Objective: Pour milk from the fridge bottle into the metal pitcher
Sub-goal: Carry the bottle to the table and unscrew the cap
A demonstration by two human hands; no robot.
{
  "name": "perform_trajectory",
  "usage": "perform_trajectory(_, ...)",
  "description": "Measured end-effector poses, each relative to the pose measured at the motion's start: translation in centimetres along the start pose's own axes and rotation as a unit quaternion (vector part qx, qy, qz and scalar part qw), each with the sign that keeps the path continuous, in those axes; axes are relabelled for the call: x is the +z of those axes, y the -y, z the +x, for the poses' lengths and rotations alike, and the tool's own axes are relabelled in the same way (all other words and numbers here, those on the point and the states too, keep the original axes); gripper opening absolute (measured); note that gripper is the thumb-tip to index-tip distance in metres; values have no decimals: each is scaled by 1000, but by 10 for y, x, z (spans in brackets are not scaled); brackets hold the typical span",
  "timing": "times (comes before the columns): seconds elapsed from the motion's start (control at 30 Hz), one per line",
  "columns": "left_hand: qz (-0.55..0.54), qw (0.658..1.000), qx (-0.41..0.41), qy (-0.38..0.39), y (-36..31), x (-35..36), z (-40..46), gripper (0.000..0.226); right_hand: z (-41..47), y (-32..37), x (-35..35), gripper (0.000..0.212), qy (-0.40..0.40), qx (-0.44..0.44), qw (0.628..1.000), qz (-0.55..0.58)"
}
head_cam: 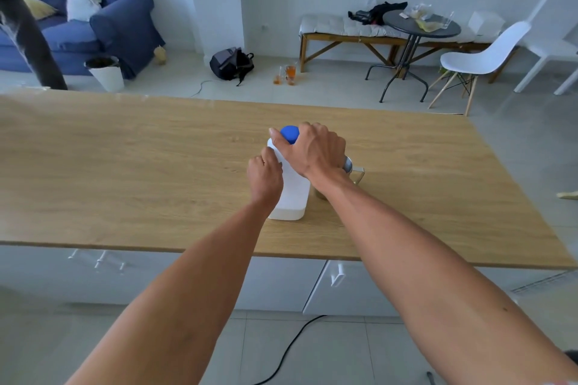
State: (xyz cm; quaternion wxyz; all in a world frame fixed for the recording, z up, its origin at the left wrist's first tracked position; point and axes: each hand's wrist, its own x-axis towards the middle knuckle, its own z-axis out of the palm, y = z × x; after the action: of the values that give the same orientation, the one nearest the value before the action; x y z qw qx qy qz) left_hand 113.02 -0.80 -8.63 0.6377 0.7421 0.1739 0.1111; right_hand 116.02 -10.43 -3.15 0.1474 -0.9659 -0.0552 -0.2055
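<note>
Both bare arms reach out over the wooden worktop (156, 166), and everything centres on the white milk bottle (294, 194). It stands upright on the worktop, roughly in the middle, with its blue cap (289, 134) on top. The right hand (316, 150) comes over the top of the bottle, fingers curled around the cap and thumb pressed against its near left side, so that hand is closed on the cap. The left hand (266, 175) is wrapped against the left side of the bottle just below the shoulder, fingers folded in and gripping the body.

Just to the right of the bottle, and mostly hidden behind the right wrist, sits the metal pitcher (352, 170). Only a bit of its shiny rim and its squared handle show, the handle pointing away from the bottle to the right. Whether pitcher and bottle touch, I cannot tell, because the forearm covers the gap.

Beyond the bottle, past the far edge of the worktop, a dark backpack (231, 64) lies on the floor, with a few glasses of amber drink (289, 73) to its right. Further right of the bottle stand a small round table (420, 25) and a white chair (481, 56); far to the bottle's left there is a blue sofa (93, 15). Below the bottle, on the near side, white drawer fronts (156, 275) run under the worktop and a black cable (291, 347) trails across the floor tiles.
</note>
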Motion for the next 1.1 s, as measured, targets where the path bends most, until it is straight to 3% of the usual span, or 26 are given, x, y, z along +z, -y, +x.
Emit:
perform_trajectory(0.17,6,1000,12,-25,2,2,3,48,3,2,3,62,1,-11,1000,0)
perform_trajectory(0.33,-51,997,-45,-27,2,3,5,32,11,-4,7,61,15,-43,998,32)
perform_trajectory(0.97,-86,994,-54,-50,1,14,6,50,34,-30,12,56,58,-200,975,80)
perform_trajectory(1.1,-85,992,-55,-75,-3,14,2,39,39,-35,9,46,78,-253,962,74)
